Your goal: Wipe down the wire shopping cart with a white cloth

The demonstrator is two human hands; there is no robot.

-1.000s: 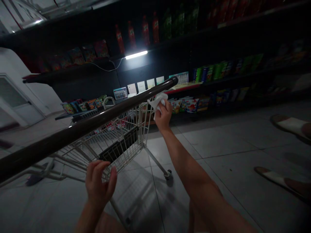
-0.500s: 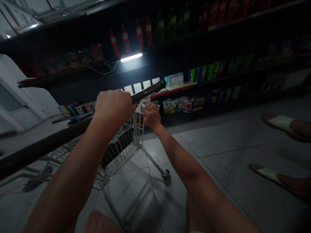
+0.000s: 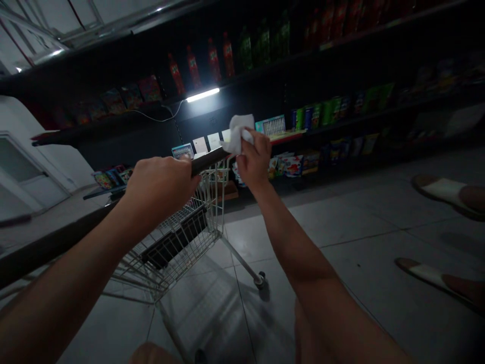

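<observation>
My left hand [image 3: 159,184] is wrapped round the dark handle bar [image 3: 206,159] of a wire shopping cart [image 3: 178,242]. My right hand [image 3: 254,162] is closed on a crumpled white cloth [image 3: 238,131] and presses it over the far end of that same bar. The bar's tip is hidden under the cloth. The cart's basket lies below and beyond both hands, with a wheel [image 3: 259,279] on the tiled floor.
Dark shop shelves [image 3: 341,116] run along the back with bottles [image 3: 212,55] on top and packets lower down; a tube light [image 3: 202,94] glows there. Another person's two sandalled feet [image 3: 447,194] are at the right. A white door [image 3: 26,172] stands at the left.
My left hand rose from the basket's edge and gripped the handle bar. My right hand, with the cloth, dipped under the bar and then came up over its end.
</observation>
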